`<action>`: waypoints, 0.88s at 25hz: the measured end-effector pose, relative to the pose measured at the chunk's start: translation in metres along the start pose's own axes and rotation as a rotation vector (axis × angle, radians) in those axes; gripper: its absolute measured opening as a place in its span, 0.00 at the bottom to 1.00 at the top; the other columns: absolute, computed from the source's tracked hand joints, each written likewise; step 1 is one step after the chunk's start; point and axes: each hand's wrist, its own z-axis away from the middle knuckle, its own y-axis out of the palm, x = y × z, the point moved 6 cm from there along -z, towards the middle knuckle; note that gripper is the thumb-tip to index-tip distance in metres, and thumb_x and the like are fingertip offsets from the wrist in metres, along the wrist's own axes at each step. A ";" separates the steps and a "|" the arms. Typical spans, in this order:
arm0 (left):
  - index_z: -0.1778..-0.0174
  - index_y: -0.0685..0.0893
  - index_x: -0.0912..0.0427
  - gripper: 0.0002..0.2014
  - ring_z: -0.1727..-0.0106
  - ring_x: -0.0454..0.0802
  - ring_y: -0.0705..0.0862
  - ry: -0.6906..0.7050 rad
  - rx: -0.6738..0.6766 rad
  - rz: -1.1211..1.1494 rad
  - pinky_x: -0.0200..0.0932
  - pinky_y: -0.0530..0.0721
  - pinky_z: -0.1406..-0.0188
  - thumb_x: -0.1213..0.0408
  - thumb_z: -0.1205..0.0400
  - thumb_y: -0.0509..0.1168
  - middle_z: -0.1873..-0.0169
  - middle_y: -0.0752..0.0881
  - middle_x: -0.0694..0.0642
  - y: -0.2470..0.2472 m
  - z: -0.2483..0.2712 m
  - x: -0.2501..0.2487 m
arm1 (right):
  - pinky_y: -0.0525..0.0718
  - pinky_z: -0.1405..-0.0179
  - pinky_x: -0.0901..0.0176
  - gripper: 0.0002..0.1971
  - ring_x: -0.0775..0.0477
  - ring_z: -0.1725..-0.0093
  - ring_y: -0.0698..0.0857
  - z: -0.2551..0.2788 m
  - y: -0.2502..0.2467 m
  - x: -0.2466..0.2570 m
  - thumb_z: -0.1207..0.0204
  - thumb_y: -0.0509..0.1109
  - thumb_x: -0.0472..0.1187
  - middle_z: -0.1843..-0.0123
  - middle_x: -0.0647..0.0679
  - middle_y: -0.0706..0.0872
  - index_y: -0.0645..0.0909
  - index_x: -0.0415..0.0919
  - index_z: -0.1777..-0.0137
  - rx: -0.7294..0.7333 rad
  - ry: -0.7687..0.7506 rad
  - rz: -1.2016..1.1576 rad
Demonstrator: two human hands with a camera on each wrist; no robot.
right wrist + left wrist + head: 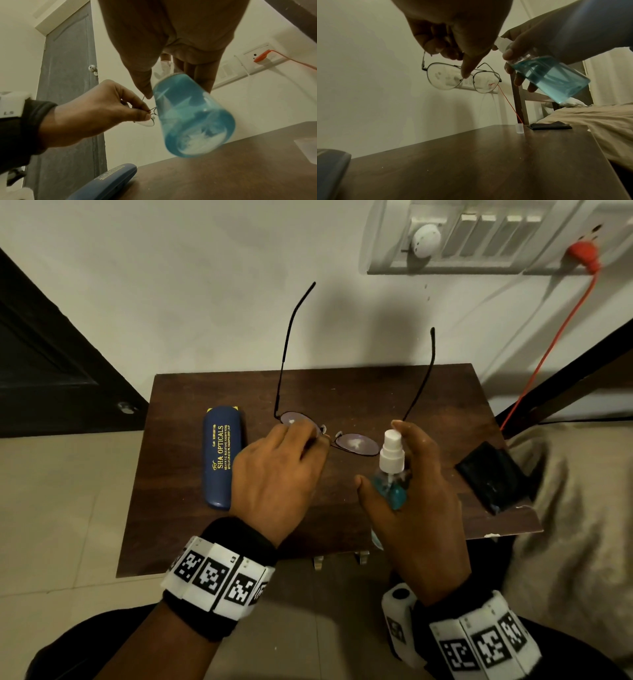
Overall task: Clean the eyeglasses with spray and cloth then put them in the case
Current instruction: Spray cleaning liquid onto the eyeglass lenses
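Over the dark wooden bench point(342, 392), with the blue oblong glasses case point(221, 455) lying at its left, our right hand point(416, 494) grips the blue-liquid spray bottle point(392, 474) while our left hand point(277, 474) pinches the thin black wire-rimmed eyeglasses point(462, 77) aloft.

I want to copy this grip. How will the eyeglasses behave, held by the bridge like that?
The eyeglasses look light: the left hand pinches them aloft. The thin wire frame probably bends easily. The open temples may wobble.
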 end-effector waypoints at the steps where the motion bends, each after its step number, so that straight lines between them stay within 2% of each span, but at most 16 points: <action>1: 0.57 0.89 0.59 0.07 0.66 0.53 0.85 -0.040 0.047 -0.007 0.39 0.65 0.76 0.68 0.29 0.77 0.56 0.88 0.56 0.003 -0.001 0.002 | 0.79 0.53 0.74 0.36 0.70 0.49 0.79 -0.001 0.001 -0.001 0.32 0.76 0.47 0.46 0.76 0.73 0.60 0.61 0.29 -0.001 0.002 0.001; 3: 0.55 0.89 0.59 0.10 0.69 0.53 0.86 -0.084 0.124 -0.015 0.38 0.64 0.76 0.68 0.31 0.77 0.54 0.88 0.56 0.009 -0.003 0.003 | 0.83 0.51 0.64 0.36 0.61 0.48 0.81 -0.001 0.002 -0.003 0.32 0.77 0.46 0.43 0.68 0.74 0.60 0.61 0.29 -0.001 0.007 0.006; 5: 0.55 0.89 0.60 0.11 0.72 0.54 0.85 -0.093 0.166 -0.008 0.38 0.64 0.77 0.71 0.33 0.76 0.56 0.89 0.57 0.017 -0.004 0.003 | 0.84 0.51 0.62 0.36 0.59 0.47 0.81 -0.002 0.003 -0.005 0.32 0.77 0.46 0.43 0.65 0.74 0.60 0.61 0.29 -0.001 0.014 0.014; 8: 0.57 0.88 0.62 0.11 0.73 0.58 0.85 -0.121 0.221 0.007 0.40 0.69 0.81 0.74 0.34 0.73 0.58 0.88 0.59 0.029 -0.008 0.003 | 0.82 0.50 0.64 0.35 0.62 0.48 0.80 -0.003 0.003 -0.012 0.33 0.76 0.47 0.44 0.68 0.73 0.61 0.59 0.29 -0.009 0.025 0.013; 10: 0.58 0.89 0.61 0.09 0.74 0.58 0.84 -0.152 0.272 -0.012 0.41 0.70 0.82 0.74 0.33 0.72 0.59 0.87 0.59 0.037 -0.008 0.006 | 0.77 0.52 0.73 0.34 0.66 0.52 0.79 -0.004 0.003 -0.020 0.32 0.77 0.46 0.47 0.72 0.73 0.63 0.56 0.30 -0.015 0.037 0.017; 12: 0.60 0.88 0.60 0.07 0.74 0.59 0.84 -0.189 0.333 -0.038 0.41 0.70 0.81 0.73 0.31 0.71 0.59 0.87 0.58 0.047 -0.007 0.011 | 0.76 0.52 0.75 0.32 0.64 0.52 0.78 -0.005 0.003 -0.027 0.32 0.78 0.45 0.47 0.69 0.74 0.66 0.51 0.30 -0.026 0.060 0.019; 14: 0.61 0.88 0.59 0.06 0.73 0.59 0.84 -0.215 0.389 -0.060 0.40 0.68 0.81 0.73 0.29 0.71 0.59 0.86 0.57 0.055 -0.005 0.012 | 0.81 0.48 0.65 0.30 0.59 0.46 0.79 -0.007 0.003 -0.033 0.31 0.78 0.45 0.44 0.61 0.76 0.69 0.47 0.31 -0.025 0.091 0.007; 16: 0.61 0.87 0.58 0.05 0.72 0.58 0.84 -0.227 0.429 -0.091 0.40 0.64 0.79 0.73 0.29 0.70 0.59 0.86 0.56 0.061 -0.003 0.012 | 0.82 0.47 0.58 0.29 0.56 0.44 0.79 -0.008 0.003 -0.036 0.31 0.78 0.45 0.43 0.55 0.80 0.71 0.45 0.33 -0.020 0.113 0.003; 19: 0.59 0.87 0.58 0.06 0.68 0.58 0.85 -0.244 0.473 -0.104 0.41 0.65 0.78 0.72 0.26 0.68 0.56 0.86 0.56 0.066 0.000 0.012 | 0.79 0.50 0.63 0.27 0.59 0.47 0.78 -0.009 0.003 -0.039 0.31 0.78 0.46 0.46 0.58 0.78 0.70 0.50 0.35 -0.026 0.126 0.003; 22: 0.55 0.87 0.58 0.07 0.64 0.58 0.86 -0.264 0.502 -0.095 0.42 0.68 0.76 0.72 0.23 0.66 0.52 0.85 0.55 0.070 0.001 0.014 | 0.77 0.55 0.69 0.26 0.59 0.50 0.79 -0.009 0.006 -0.040 0.32 0.78 0.47 0.50 0.62 0.76 0.63 0.59 0.44 -0.023 0.123 0.011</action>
